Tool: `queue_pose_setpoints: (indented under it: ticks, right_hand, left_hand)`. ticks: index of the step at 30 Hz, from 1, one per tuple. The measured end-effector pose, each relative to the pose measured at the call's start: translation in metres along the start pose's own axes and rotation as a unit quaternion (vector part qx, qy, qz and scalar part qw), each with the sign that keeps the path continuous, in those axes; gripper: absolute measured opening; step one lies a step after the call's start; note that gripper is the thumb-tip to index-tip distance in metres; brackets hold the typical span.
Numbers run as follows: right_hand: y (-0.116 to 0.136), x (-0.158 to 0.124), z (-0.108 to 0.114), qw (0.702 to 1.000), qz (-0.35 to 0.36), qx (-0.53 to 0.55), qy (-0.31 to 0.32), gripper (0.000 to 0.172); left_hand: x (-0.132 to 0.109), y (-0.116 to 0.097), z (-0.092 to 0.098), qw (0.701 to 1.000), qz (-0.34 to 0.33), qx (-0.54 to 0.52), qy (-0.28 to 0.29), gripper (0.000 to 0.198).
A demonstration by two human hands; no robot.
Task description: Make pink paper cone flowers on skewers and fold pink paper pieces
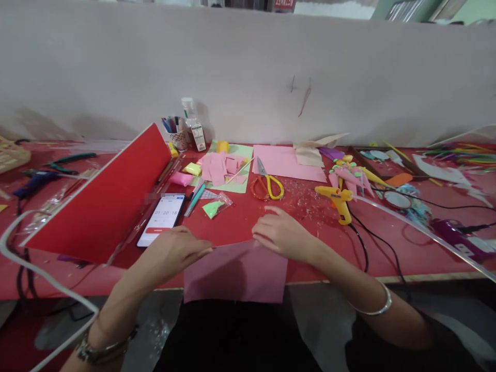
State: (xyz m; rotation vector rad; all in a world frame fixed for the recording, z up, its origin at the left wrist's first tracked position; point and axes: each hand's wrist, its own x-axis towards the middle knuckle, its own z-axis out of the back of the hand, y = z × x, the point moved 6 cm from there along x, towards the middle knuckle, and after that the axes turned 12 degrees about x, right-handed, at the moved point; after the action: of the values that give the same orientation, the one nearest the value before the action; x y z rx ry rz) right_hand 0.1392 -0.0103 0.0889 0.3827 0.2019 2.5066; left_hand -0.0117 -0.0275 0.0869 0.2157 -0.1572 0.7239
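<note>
In the head view, the left hand point(174, 251) and the right hand point(279, 233) are both at the far edge of one pink sheet point(237, 274). The left hand pinches this edge between its thumb and fingers, near the left corner. The right hand grasps the same edge toward the right side, with its fingers bent; its thumb is hidden. The sheet is at the front border of the red desk point(298, 254), and its near part extends past this border, above the dark clothing of the person.

Just beside the left hand lies a phone point(163, 219) with a lit screen, and to the left of it leans a red board point(104, 199). Beyond the hands, scissors point(276, 187) with one red and one yellow handle lie partly on a second pink sheet point(289, 161). To the left of them, small pink pieces point(214, 168) rest on a pale green sheet point(245, 150). To the right of the right hand there is a yellow glue gun point(341, 204), and behind it a pile of pink paper flowers point(351, 175).
</note>
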Motion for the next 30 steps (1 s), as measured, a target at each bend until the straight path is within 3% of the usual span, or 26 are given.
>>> queue_pose_setpoints:
  ticks: [3,10,13,15,20,25,30]
  right_hand:
    - [0.004,0.007,-0.013,0.997,-0.009,0.028,0.077,0.024]
    - [0.010,0.003,-0.028,0.992,-0.004,-0.017,0.123,0.013]
    - [0.010,0.005,-0.032,0.991,-0.023,-0.027,0.130,0.014]
    - [0.009,0.009,-0.031,0.991,-0.049,-0.010,0.125,0.022]
    - [0.002,0.013,-0.029,0.983,-0.091,0.121,0.108,0.023]
    - [-0.004,0.007,-0.028,0.951,-0.068,0.288,0.087,0.027]
    - [-0.012,-0.001,-0.018,0.934,-0.088,0.340,0.062,0.030]
  left_hand:
    - [0.001,0.001,0.001,1.000,0.014,-0.005,0.005,0.052]
    - [0.003,0.003,-0.010,0.998,0.052,0.006,0.023,0.045]
    - [0.013,-0.006,-0.008,0.997,0.063,0.034,-0.024,0.032]
    - [0.022,-0.019,-0.006,0.998,0.028,0.036,-0.053,0.030]
    - [0.037,-0.038,0.000,0.985,0.017,0.090,-0.145,0.035]
    - [0.036,-0.039,0.002,0.972,0.011,0.125,-0.199,0.035]
    - [0.029,-0.029,0.000,0.959,-0.001,0.165,-0.229,0.030]
